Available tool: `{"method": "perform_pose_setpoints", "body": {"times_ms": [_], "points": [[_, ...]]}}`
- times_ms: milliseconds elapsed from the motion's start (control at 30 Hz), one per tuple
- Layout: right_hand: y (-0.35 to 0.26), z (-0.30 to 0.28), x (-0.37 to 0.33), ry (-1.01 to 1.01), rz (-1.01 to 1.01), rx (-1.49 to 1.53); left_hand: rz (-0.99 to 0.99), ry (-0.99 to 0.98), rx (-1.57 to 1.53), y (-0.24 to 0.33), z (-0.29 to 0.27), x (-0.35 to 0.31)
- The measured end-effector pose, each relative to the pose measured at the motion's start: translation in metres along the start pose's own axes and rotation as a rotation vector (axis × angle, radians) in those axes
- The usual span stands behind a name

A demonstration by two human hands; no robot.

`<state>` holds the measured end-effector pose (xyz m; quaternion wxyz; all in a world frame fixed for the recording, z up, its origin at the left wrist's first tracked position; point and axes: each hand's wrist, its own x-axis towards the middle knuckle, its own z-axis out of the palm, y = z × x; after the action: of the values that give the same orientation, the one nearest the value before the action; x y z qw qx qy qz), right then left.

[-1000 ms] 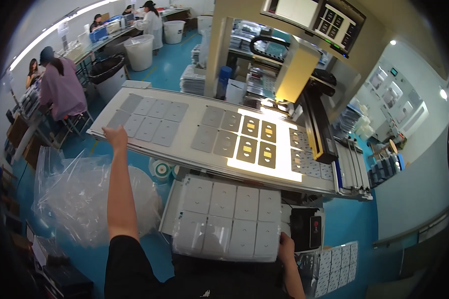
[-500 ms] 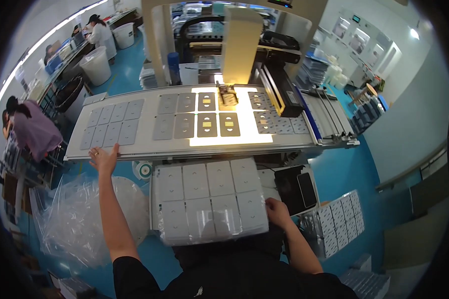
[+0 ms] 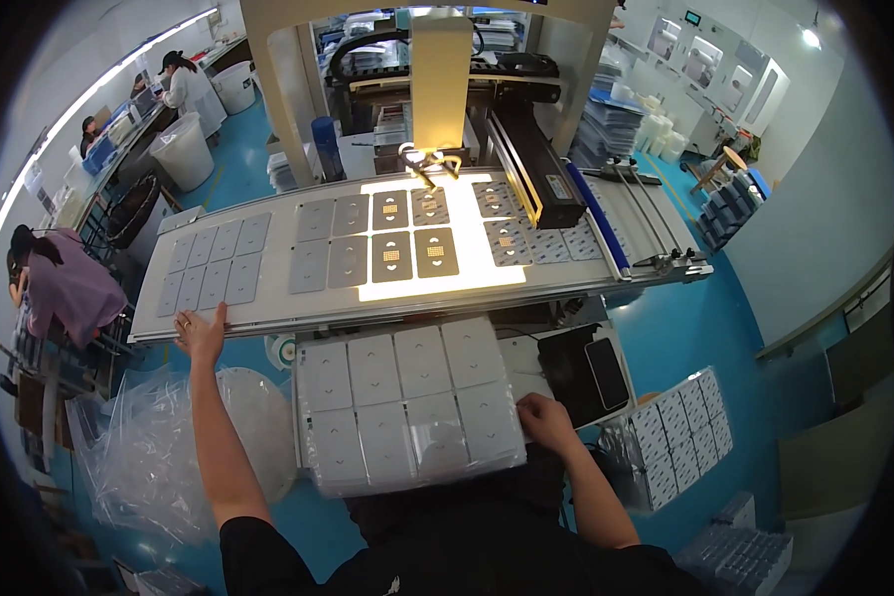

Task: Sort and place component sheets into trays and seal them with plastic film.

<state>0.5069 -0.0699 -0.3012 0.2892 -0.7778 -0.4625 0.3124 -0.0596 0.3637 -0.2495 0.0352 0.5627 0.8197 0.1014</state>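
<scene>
My left hand (image 3: 201, 333) lies flat on the near edge of the long grey conveyor table (image 3: 268, 320), fingers spread, just below a grey tray with several pockets (image 3: 214, 263). My right hand (image 3: 546, 422) rests on the right near corner of a stack of white pocketed trays (image 3: 407, 402) in front of my body. More grey trays (image 3: 333, 243) lie along the conveyor. Two of them (image 3: 412, 233) sit under a bright lamp and hold small gold parts.
A machine gantry (image 3: 442, 79) stands over the conveyor, with a black rail unit (image 3: 531, 164) to its right. Clear plastic bags (image 3: 139, 457) pile at my left. A black device (image 3: 586, 368) and white tray stacks (image 3: 675, 437) sit at my right. People work at benches far left (image 3: 65, 283).
The view has swung so the conveyor is centred. My left hand has slid along the conveyor's near edge. My right hand stays on the white tray stack's corner.
</scene>
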Motion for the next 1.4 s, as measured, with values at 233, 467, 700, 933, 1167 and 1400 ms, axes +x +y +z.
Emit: {"method": "perform_pose_setpoints", "body": {"times_ms": [233, 467, 700, 933, 1167, 1400], "points": [[-0.003, -0.003, 0.003, -0.057, 0.075, 0.062, -0.012, -0.014, -0.002, 0.005, -0.008, -0.007], [0.000, -0.003, 0.004, -0.076, 0.102, 0.101, -0.005, -0.024, -0.009, 0.009, -0.012, -0.010], [-0.008, -0.002, 0.003, -0.063, 0.109, 0.151, -0.004, 0.002, -0.021, 0.009, -0.014, -0.016], [-0.005, -0.001, 0.003, -0.013, 0.022, 0.050, -0.017, -0.027, -0.008, 0.016, -0.023, -0.023], [0.020, 0.009, 0.008, -0.029, 0.006, 0.105, -0.019, -0.023, 0.036, 0.025, -0.034, -0.032], [0.012, 0.005, 0.008, -0.067, 0.015, -0.042, -0.035, -0.039, 0.035, 0.027, -0.038, -0.036]]}}
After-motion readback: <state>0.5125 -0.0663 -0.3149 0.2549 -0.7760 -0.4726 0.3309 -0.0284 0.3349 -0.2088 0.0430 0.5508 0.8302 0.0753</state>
